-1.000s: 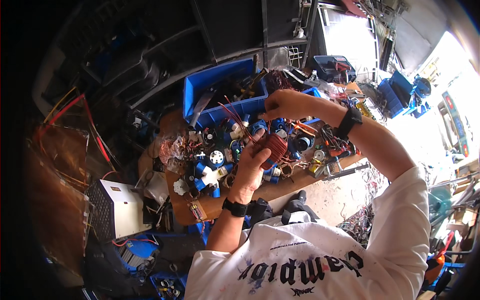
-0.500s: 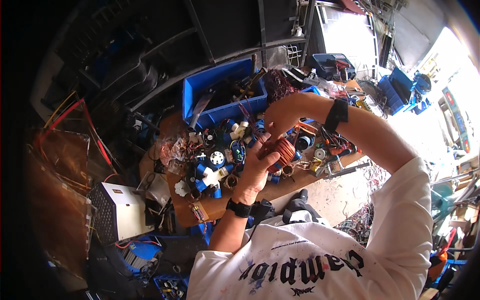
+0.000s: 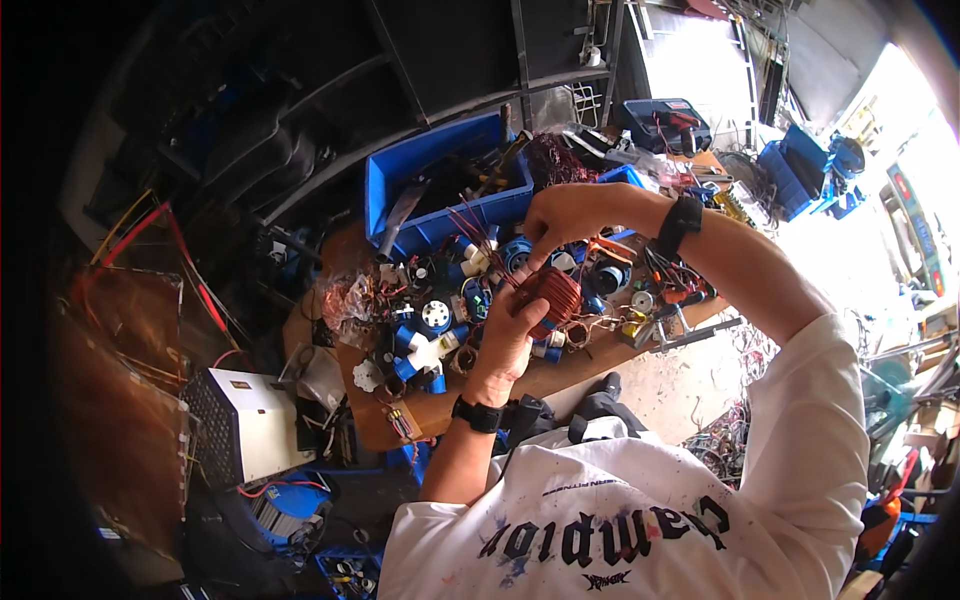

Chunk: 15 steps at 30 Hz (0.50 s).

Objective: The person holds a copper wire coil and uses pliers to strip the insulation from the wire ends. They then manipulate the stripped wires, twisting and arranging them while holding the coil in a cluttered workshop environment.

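My left hand (image 3: 507,335) grips a copper wire coil (image 3: 553,297), a ring wound with reddish wire, with the thumb pressed over its near side. Several thin loose wire ends (image 3: 472,232) stick up from the coil toward the far left. Just beyond the coil is my right hand (image 3: 565,217), bent down at the wrist. Its curled fingers meet the top of the coil by the left fingertips; what lies between them is hidden. Blue and white plastic pipe-like connectors (image 3: 425,352) lie on the wooden table (image 3: 440,405) below and left of the coil.
A blue crate (image 3: 450,212) with tools stands at the table's far side, beside a tangle of dark red wire (image 3: 558,160). A dark toolbox (image 3: 665,125) is at the back right. A metal clamp-like bar (image 3: 700,337) juts past the right edge. A white box (image 3: 250,420) stands left.
My right hand has shifted slightly up and away from the coil, with its wrist raised. The coil has moved a little left and turned in my left hand, and its loose wires show more.
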Each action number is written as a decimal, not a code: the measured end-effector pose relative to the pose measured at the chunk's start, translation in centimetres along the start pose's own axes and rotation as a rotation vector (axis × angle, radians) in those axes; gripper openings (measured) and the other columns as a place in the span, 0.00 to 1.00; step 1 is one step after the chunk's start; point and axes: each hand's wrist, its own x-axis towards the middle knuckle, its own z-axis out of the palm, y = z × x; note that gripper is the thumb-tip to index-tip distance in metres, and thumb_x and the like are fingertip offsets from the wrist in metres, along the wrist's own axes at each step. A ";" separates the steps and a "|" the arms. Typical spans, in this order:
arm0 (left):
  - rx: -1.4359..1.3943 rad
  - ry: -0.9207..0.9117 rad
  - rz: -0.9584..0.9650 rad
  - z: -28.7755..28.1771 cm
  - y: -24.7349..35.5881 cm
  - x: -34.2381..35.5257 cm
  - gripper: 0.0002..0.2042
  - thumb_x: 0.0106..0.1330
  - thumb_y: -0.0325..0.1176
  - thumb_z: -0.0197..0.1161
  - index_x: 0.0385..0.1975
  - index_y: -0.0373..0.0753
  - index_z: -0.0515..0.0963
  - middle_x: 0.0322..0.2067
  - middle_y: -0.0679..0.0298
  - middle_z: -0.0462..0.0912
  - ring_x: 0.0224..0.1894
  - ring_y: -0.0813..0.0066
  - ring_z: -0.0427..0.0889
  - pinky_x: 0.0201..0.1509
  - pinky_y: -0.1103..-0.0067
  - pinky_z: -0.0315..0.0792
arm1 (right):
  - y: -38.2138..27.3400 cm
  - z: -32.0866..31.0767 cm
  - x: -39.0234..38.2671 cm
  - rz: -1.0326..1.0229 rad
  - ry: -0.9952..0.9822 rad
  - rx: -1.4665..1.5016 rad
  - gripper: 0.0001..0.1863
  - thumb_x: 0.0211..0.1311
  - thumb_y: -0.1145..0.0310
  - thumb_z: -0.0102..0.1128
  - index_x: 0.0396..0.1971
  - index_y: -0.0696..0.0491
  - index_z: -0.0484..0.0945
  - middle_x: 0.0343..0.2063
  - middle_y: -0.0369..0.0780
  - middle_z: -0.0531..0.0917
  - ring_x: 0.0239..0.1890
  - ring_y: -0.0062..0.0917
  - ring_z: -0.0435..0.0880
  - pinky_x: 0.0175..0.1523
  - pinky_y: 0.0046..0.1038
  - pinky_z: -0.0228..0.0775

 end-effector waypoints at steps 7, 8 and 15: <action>0.012 -0.004 0.012 0.1 -0.1 0.0 0.37 0.58 0.42 0.69 0.62 0.27 0.61 0.46 0.56 0.79 0.46 0.70 0.81 0.54 0.75 0.76 | 0.6 0.1 -0.4 0.011 0.064 0.064 0.23 0.49 0.47 0.70 0.24 0.56 0.82 0.15 0.39 0.78 0.20 0.26 0.74 0.28 0.33 0.65; 0.009 -0.003 0.016 0.1 -0.1 0.1 0.37 0.58 0.42 0.69 0.62 0.27 0.60 0.46 0.56 0.79 0.46 0.70 0.81 0.54 0.75 0.76 | 0.7 0.1 -0.5 0.010 0.074 0.080 0.23 0.49 0.47 0.70 0.24 0.56 0.82 0.15 0.39 0.78 0.20 0.25 0.74 0.28 0.33 0.65; -0.017 0.005 -0.021 0.3 -0.4 -0.1 0.32 0.58 0.35 0.68 0.61 0.32 0.63 0.47 0.60 0.78 0.46 0.74 0.80 0.53 0.76 0.76 | 0.8 1.0 -0.2 0.005 -0.060 -0.044 0.25 0.52 0.44 0.65 0.26 0.56 0.83 0.19 0.41 0.81 0.23 0.31 0.78 0.31 0.34 0.68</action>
